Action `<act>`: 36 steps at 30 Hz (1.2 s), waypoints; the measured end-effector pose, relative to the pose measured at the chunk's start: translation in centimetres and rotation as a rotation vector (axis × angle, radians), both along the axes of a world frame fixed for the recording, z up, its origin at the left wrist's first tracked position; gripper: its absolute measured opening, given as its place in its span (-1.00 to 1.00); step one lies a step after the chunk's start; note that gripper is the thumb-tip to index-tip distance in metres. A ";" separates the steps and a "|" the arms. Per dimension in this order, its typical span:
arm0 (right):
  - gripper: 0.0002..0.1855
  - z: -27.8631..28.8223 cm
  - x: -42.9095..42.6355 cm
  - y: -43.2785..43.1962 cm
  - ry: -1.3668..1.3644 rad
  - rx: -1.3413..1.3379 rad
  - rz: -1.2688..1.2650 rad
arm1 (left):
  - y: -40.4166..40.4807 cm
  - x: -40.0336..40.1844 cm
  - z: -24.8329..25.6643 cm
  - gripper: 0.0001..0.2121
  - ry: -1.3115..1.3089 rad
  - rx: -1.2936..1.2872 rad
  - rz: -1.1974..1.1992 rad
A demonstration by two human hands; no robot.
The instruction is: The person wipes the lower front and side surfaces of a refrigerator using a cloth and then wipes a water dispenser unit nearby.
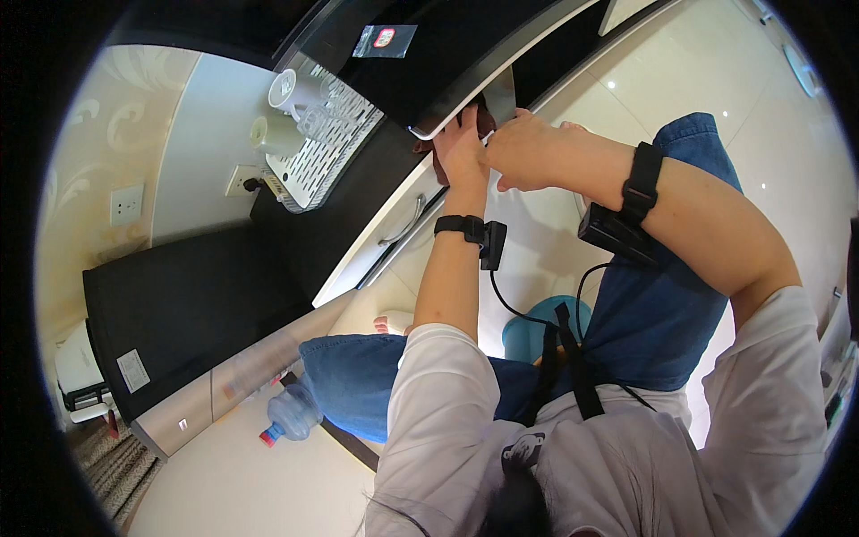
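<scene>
My left hand (462,144) reaches in at the edge of the dark cabinet, its fingers against a dark reddish-brown piece of soft material (439,169). More of this material shows beyond the fingertips. Close beside it on the right, my right hand (527,151) is bent at the wrist with its fingers curled; the fingertips are partly hidden. Whether either hand grips the material cannot be told. Just left of the hands is a white drawer front (402,215) with a curved metal handle. Both wrists wear black straps with small black devices.
A white slotted drain tray (315,171) holds mugs (292,90) and clear glasses on the dark counter. A small clear bag (384,41) lies on the glossy black surface. Below are a blue-green bucket (537,329) and a large water bottle (293,411). A black-topped appliance (188,302) stands at left.
</scene>
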State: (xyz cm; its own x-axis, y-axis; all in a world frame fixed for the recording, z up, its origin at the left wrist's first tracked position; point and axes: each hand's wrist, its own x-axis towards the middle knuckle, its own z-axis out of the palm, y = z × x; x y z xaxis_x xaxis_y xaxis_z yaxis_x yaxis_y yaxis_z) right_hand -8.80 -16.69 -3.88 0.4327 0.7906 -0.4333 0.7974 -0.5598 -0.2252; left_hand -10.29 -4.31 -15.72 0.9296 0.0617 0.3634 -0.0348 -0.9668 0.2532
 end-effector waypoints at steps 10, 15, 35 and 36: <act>-0.65 1.4 0.4 0.1 0.005 0.049 -0.095 | 6.4 -6.8 1.6 -0.54 -0.055 -0.109 -0.018; -0.67 1.9 -0.5 0.1 -0.008 0.065 -0.095 | 10.0 -11.5 3.0 -0.55 0.024 -0.088 0.141; -0.60 2.6 -0.8 1.6 -0.047 0.136 -0.075 | 3.0 -4.6 11.8 -0.60 -0.341 -0.566 0.056; -0.62 2.5 -0.7 1.4 -0.070 0.160 -0.065 | 2.7 -4.8 12.0 -0.60 -0.344 -0.555 0.025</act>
State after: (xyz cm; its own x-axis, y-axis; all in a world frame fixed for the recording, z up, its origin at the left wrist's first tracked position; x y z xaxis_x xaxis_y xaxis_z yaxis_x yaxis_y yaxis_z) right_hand -9.46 -15.30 -1.42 0.5097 0.8164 -0.2713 0.7777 -0.5721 -0.2604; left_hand -15.14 -1.63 -3.72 0.7616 0.3457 0.5481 -0.1825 -0.6972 0.6933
